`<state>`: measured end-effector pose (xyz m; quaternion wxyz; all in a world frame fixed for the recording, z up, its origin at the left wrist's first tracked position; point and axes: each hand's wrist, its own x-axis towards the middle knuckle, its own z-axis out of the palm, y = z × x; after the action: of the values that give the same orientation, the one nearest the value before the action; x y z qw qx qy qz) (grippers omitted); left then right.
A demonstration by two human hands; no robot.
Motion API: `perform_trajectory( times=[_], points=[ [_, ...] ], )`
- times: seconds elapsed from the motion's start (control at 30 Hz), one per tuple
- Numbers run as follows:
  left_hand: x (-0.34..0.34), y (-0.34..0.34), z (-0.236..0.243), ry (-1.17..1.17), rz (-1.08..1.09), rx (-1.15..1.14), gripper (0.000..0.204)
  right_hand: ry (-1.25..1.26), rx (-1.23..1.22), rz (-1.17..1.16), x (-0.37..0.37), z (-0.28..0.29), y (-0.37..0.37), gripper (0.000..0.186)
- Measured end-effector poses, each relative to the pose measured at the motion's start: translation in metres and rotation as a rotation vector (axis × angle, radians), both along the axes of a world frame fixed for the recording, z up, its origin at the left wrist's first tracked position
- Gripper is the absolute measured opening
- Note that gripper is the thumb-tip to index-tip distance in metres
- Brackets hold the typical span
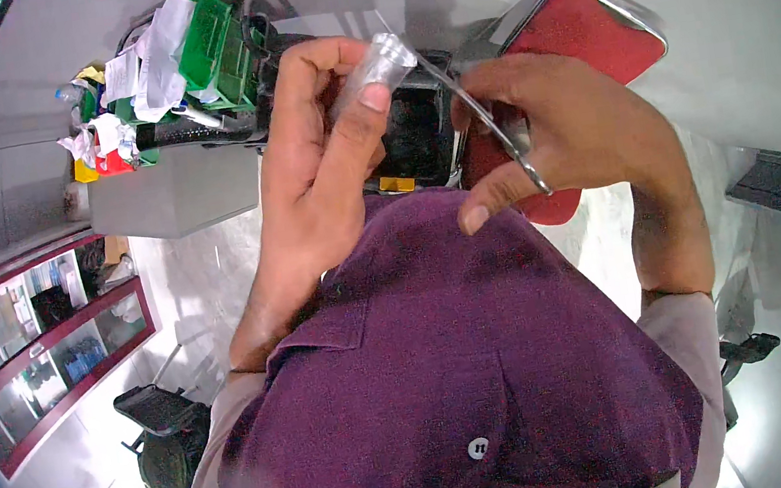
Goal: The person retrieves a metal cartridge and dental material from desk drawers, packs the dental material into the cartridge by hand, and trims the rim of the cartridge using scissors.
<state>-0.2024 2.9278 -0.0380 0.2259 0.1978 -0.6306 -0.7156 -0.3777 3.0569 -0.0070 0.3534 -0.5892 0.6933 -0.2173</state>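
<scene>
My left hand (pixel 306 176) is raised at centre left. Its thumb and fingers are closed on a small, shiny, clear plastic tube-like piece (pixel 390 59). Slim metal scissors (pixel 491 122) slant from my right hand (pixel 591 111) toward this piece. One thin blade shows beyond the piece's far end and the other passes close along its right side; whether they touch it I cannot tell. The fingers of my right hand curl around the scissors' handle, partly hiding it, with the thumb low and pointing left.
Green plastic bins (pixel 219 53) with papers and packets stand at the upper left, by a grey box-like unit (pixel 168 190). A red chair (pixel 581 37) with a metal rim is at the upper right. A glass-front cabinet (pixel 55 341) stands far left. Behind my hands is a black panel (pixel 410 136).
</scene>
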Motion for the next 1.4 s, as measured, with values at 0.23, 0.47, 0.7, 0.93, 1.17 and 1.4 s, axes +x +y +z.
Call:
perform_trajectory(
  times=[0.23,0.47,0.7,0.93,1.17,1.4],
  points=[
    [0.003,-0.003,-0.005,-0.044,-0.001,-0.248,0.028,0.295,-0.104,0.083,-0.001,0.005,-0.007,0.076],
    [0.006,-0.003,0.0,-0.011,0.053,-0.219,0.029,0.492,-0.201,0.066,-0.001,-0.009,-0.002,0.06],
    [0.007,-0.003,0.005,-0.06,0.04,-0.131,0.031,0.355,-0.258,0.022,0.0,-0.012,0.0,0.048],
    [0.007,-0.011,0.002,-0.114,0.022,-0.059,0.033,0.181,-0.138,-0.053,0.0,-0.023,0.005,0.05],
    [0.006,-0.01,-0.001,-0.117,0.008,-0.09,0.032,-0.083,-0.005,-0.045,0.004,-0.022,0.005,0.062],
    [0.006,-0.01,-0.003,-0.121,-0.041,-0.269,0.031,0.182,-0.118,-0.004,0.007,-0.019,0.0,0.069]
  ],
)
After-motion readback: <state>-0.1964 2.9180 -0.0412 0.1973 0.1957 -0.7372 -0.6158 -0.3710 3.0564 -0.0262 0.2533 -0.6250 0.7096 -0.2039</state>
